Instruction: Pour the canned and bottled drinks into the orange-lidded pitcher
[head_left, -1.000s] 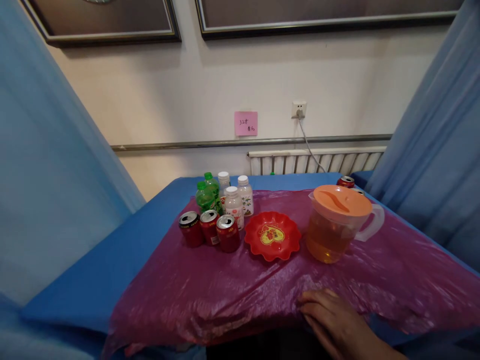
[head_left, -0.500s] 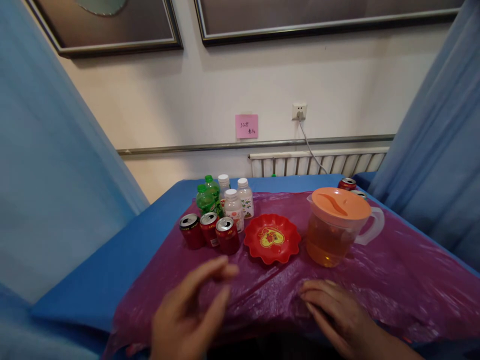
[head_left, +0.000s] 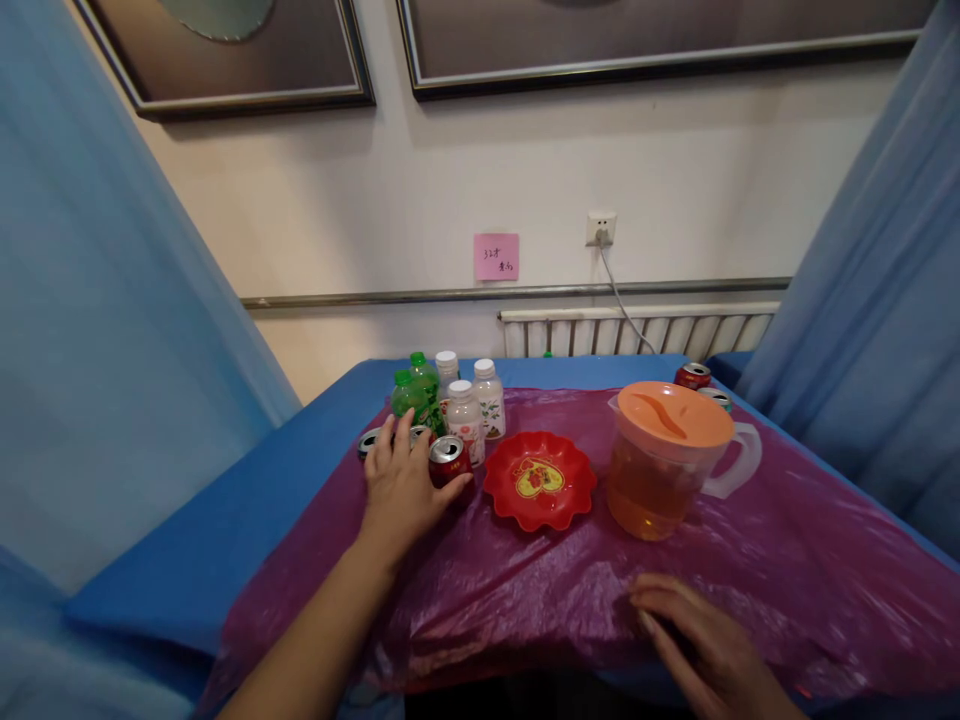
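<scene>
My left hand (head_left: 401, 485) is at the row of red drink cans with its fingers spread. Its thumb lies along the front of the nearest red can (head_left: 452, 463), and the fingers reach over the other two cans, which are partly hidden behind them. A firm hold on the can does not show. My right hand (head_left: 694, 640) rests low near the front of the purple plastic sheet (head_left: 517, 590). Its fingers are loosely bent, with a gap to the thumb and nothing visible between them. Between the cans and the pitcher sits a red scalloped plate (head_left: 574, 490).
Green bottles (head_left: 405, 390) and clear white-capped bottles (head_left: 491, 400) stand behind the cans. At the right is a pitcher (head_left: 649, 490) of amber liquid with an orange lid. Beyond it are a red can (head_left: 691, 376) and another can. Blue curtains (head_left: 847, 270) hang at both sides.
My left hand has moved forward from the front of the sheet to the cans, its fingers spreading over them. The right hand has shifted slightly right and toward me.
</scene>
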